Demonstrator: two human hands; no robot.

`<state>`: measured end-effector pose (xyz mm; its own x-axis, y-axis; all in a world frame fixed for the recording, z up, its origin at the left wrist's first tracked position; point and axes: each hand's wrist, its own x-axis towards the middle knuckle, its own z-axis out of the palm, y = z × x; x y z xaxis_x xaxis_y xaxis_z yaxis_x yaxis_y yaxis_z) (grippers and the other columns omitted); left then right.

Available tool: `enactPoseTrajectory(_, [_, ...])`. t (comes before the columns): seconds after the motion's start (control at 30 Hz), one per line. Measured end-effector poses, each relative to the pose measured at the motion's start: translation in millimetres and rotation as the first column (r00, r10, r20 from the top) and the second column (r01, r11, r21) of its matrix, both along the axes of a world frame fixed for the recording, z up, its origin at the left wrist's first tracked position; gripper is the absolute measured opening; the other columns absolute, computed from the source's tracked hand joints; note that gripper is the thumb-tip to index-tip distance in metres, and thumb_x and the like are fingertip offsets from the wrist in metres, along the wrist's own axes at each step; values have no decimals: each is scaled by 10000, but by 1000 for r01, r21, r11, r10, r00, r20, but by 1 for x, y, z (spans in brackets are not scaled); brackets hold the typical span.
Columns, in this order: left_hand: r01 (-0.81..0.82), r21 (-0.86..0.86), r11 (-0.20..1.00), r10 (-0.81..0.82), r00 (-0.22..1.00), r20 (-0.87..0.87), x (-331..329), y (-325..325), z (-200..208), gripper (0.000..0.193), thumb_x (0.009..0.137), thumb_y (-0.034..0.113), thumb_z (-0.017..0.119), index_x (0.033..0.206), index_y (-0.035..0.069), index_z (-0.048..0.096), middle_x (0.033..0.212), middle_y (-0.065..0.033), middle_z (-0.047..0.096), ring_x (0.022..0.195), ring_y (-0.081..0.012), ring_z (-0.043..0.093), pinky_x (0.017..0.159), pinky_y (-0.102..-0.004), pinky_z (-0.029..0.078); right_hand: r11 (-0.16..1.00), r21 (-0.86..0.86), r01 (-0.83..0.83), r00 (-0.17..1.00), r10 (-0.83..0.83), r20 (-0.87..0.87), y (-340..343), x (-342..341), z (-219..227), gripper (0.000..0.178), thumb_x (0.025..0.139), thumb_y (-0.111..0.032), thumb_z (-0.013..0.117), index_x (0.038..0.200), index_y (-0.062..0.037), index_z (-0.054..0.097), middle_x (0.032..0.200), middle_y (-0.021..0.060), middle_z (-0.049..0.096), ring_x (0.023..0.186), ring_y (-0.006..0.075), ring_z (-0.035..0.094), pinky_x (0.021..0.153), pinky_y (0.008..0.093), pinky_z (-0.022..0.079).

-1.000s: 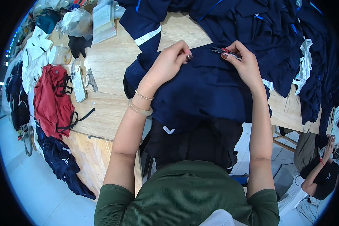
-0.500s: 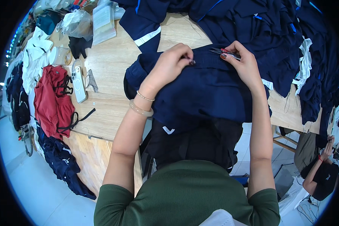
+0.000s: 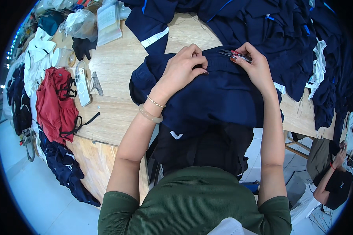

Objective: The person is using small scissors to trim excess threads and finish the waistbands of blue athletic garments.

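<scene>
A navy blue garment point(image 3: 219, 94) with a gathered waistband is spread across the table edge and over my lap. My left hand point(image 3: 186, 67) lies on its waistband, fingers curled and thumb pressed to the cloth, gripping a bit of it; the fingertips are partly hidden. In my right hand point(image 3: 256, 64) is a pair of thread snips point(image 3: 239, 56), held between thumb and fingers, with the pointed blades toward the left just above the waistband.
Navy garments point(image 3: 262, 27) are heaped at the far side and right. On the left are a phone point(image 3: 82, 87), red shorts point(image 3: 57, 105), a black glove point(image 3: 82, 46) and plastic bags point(image 3: 109, 23). Another person point(image 3: 335, 184) sits at the lower right.
My left hand has come down from a pinch above the cloth onto the waistband, slightly to the right. My right hand with the snips has barely moved.
</scene>
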<state>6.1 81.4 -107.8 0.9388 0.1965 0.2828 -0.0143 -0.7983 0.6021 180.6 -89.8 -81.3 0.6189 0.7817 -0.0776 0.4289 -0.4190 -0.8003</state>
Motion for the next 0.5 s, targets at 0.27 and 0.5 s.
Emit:
enactPoseTrajectory(0.27, [-114,-468,876,38,985,-170,4,12,-2,28,894,-11,575,910,5,559,916,-42,634,780,-115,564,732,-241,477,1000,5,-11,1000,11,1,1,1,2,177,858,-162,680,956,-29,616,873,81,691,832,178,643,766,296,479])
enactPoseTrajectory(0.5, [-101,-759,644,53,995,-87,6,12,-4,69,949,4,528,903,23,480,877,-59,679,845,-123,648,739,-248,492,1000,9,-14,1000,14,-16,5,-4,12,159,847,-134,690,943,-24,627,865,65,688,816,156,642,756,278,482])
